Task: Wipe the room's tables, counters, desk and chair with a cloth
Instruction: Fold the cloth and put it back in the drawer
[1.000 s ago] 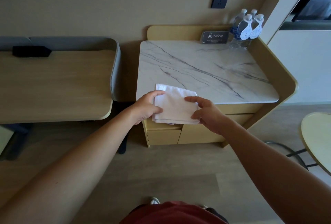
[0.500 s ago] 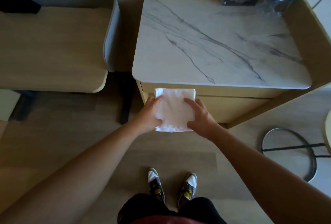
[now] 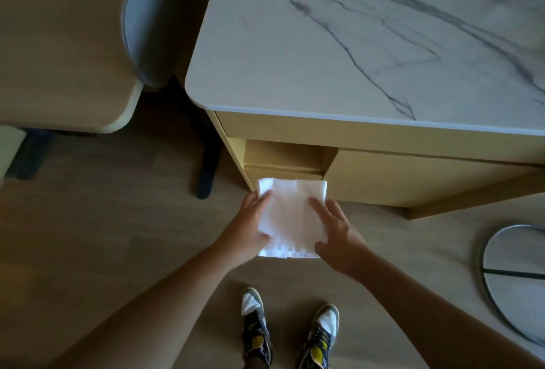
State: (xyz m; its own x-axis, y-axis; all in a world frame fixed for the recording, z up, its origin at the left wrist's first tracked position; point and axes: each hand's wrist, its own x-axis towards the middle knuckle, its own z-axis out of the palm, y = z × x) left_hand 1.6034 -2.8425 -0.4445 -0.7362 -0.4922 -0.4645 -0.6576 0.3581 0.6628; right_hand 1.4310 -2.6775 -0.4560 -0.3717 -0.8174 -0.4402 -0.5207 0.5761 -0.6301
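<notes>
Folded white cloth held between both hands in the lower centre of the frame, low in front of the cabinet drawers and clear of the marble-topped desk that fills the upper right. Left hand grips the cloth's left edge, its thumb lying across the fabric at the upper left corner; right hand rests on the right side with the visible fingers fairly straight on top, its grip from beneath hidden, so a pinch is likely but cannot be confirmed. Compared with a second ago, when the cloth lay over the front edge of the marble top, the cloth has dropped below that edge and the view has tilted steeply down, bringing the person's shoes into the bottom of the frame. The change suggests the cloth is being refolded or readied, perhaps for the drawer fronts, rather than wiping; the marble top appears not yet wiped. Wooden desk with its grey upholstered side panel occupies the upper left; a metal ring base sits at the right edge
</notes>
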